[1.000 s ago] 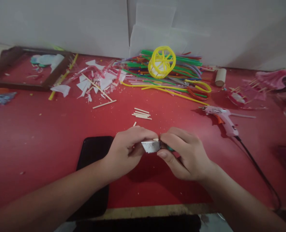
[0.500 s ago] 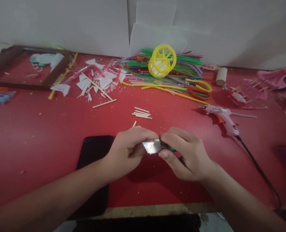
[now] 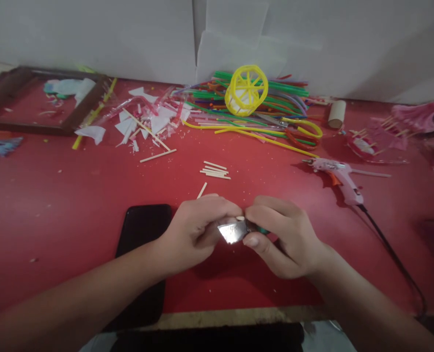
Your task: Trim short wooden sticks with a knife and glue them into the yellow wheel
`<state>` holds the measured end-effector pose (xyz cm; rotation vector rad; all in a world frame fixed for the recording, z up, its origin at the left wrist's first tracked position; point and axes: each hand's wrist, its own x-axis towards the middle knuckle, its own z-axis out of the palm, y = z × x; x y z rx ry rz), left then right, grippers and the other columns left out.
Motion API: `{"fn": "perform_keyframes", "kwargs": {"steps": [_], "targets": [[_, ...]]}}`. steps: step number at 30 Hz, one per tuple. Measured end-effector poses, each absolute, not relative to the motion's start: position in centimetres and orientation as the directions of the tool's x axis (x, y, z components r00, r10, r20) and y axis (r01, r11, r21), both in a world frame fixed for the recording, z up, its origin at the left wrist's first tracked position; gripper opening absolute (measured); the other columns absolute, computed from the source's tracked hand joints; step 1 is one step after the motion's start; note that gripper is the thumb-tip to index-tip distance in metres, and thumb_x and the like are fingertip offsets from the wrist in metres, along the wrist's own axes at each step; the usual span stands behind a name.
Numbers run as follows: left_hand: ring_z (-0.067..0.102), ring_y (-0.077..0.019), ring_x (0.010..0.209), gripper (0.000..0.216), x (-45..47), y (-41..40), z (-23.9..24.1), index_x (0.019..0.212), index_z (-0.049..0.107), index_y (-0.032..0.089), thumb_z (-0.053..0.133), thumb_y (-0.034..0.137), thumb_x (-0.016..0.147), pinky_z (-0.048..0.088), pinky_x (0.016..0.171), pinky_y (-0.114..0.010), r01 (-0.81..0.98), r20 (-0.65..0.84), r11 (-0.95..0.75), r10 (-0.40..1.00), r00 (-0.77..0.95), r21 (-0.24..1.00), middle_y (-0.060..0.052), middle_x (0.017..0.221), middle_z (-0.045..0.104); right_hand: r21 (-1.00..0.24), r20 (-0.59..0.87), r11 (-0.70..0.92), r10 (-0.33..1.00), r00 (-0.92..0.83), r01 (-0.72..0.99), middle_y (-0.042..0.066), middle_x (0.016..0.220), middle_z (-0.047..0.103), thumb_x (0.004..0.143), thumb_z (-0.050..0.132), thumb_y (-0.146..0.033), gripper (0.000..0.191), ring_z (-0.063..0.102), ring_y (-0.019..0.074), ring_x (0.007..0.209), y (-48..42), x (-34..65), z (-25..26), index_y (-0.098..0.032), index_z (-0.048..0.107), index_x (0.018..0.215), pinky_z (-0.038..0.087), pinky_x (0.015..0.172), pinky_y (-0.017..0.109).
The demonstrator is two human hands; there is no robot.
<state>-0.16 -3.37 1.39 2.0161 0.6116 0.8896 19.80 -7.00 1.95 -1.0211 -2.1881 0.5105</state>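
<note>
My right hand (image 3: 285, 234) is closed round the dark handle of a utility knife, whose bare metal blade (image 3: 233, 231) points left toward my other hand. My left hand (image 3: 198, 227) pinches a thin wooden stick (image 3: 240, 218); only its pale end shows, just above the blade, and the rest is hidden by the fingers. Beyond the hands, several short cut sticks (image 3: 215, 171) lie side by side on the red table. One more short stick (image 3: 202, 189) rests right behind my left hand.
A black phone (image 3: 143, 230) lies under my left forearm. At the right is a pink glue gun (image 3: 339, 178) with its cord. Pipe cleaners (image 3: 290, 90), a yellow wheel-like frame (image 3: 251, 90), scissors (image 3: 305, 134) and paper scraps (image 3: 161, 120) line the back. A brown frame (image 3: 29, 128) stands left.
The blade has tilted and dropped slightly, and more of the stick's end shows above it. Both hands stay in nearly the same place.
</note>
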Motion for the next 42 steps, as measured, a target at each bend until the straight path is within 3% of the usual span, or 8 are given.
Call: {"fn": "perform_keyframes", "kwargs": {"steps": [12, 19, 29, 33, 36, 42], "targets": [[0.052, -0.0083, 0.059, 0.014, -0.2, -3.3, 1.4, 0.080, 0.061, 0.016, 0.053, 0.006, 0.085, 0.044, 0.060, -0.020, 0.069, 0.354, -0.506, 0.687, 0.634, 0.860, -0.001, 0.072, 0.064, -0.572, 0.422, 0.614, 0.789, -0.447, 0.544, -0.002, 0.065, 0.044, 0.095, 0.046, -0.042, 0.030, 0.036, 0.0106, 0.057, -7.2, 19.5, 2.1, -0.019, 0.052, 0.077, 0.030, 0.054, 0.026], [0.048, -0.0085, 0.053, 0.018, -0.3, -2.9, 1.7, 0.072, 0.055, 0.017, 0.053, 0.010, 0.088, 0.040, 0.052, -0.019, 0.020, 0.387, -0.550, 0.612, 0.689, 0.835, 0.000, 0.063, 0.059, -0.532, 0.462, 0.649, 0.761, -0.455, 0.544, -0.002, 0.063, 0.042, 0.096, 0.044, -0.043, 0.034, 0.035, 0.0103, 0.056, -7.2, 19.4, 2.5, -0.019, 0.051, 0.073, 0.028, 0.053, 0.026], [0.056, -0.0092, 0.062, 0.020, -0.3, -2.7, 2.0, 0.070, 0.051, 0.017, 0.051, 0.004, 0.085, 0.044, 0.059, -0.017, -0.018, 0.369, -0.509, 0.599, 0.711, 0.860, 0.000, 0.066, 0.060, -0.450, 0.465, 0.646, 0.759, -0.457, 0.617, -0.002, 0.062, 0.046, 0.095, 0.045, -0.044, 0.034, 0.038, 0.0104, 0.055, -7.3, 19.5, 2.8, -0.019, 0.055, 0.074, 0.029, 0.054, 0.026], [0.056, -0.0093, 0.060, 0.019, -0.3, -3.3, 2.1, 0.078, 0.057, 0.017, 0.048, 0.005, 0.090, 0.048, 0.063, -0.019, -0.123, 0.439, -0.540, 0.509, 0.740, 0.833, -0.001, 0.065, 0.063, -0.465, 0.442, 0.488, 0.851, -0.284, 0.739, -0.002, 0.063, 0.050, 0.096, 0.048, -0.038, 0.026, 0.042, 0.0096, 0.056, -6.5, 21.6, 2.9, -0.020, 0.056, 0.079, 0.030, 0.053, 0.025], [0.057, -0.0087, 0.056, 0.023, -0.1, -3.4, 2.0, 0.077, 0.058, 0.017, 0.044, 0.009, 0.094, 0.048, 0.059, -0.018, -0.083, 0.405, -0.513, 0.558, 0.724, 0.855, -0.002, 0.064, 0.064, -0.515, 0.499, 0.441, 0.851, -0.161, 0.735, -0.003, 0.060, 0.045, 0.096, 0.046, -0.037, 0.027, 0.038, 0.0095, 0.053, -6.3, 22.5, 3.0, -0.020, 0.052, 0.076, 0.029, 0.051, 0.026], [0.062, -0.0101, 0.063, 0.017, -0.2, -2.9, 1.4, 0.086, 0.061, 0.017, 0.048, 0.006, 0.088, 0.048, 0.057, -0.018, 0.037, 0.394, -0.534, 0.667, 0.632, 0.845, -0.003, 0.073, 0.068, -0.502, 0.456, 0.583, 0.806, -0.377, 0.639, -0.001, 0.064, 0.050, 0.097, 0.043, -0.042, 0.031, 0.042, 0.0104, 0.056, -7.1, 19.8, 2.8, -0.019, 0.053, 0.077, 0.032, 0.053, 0.025]]}}
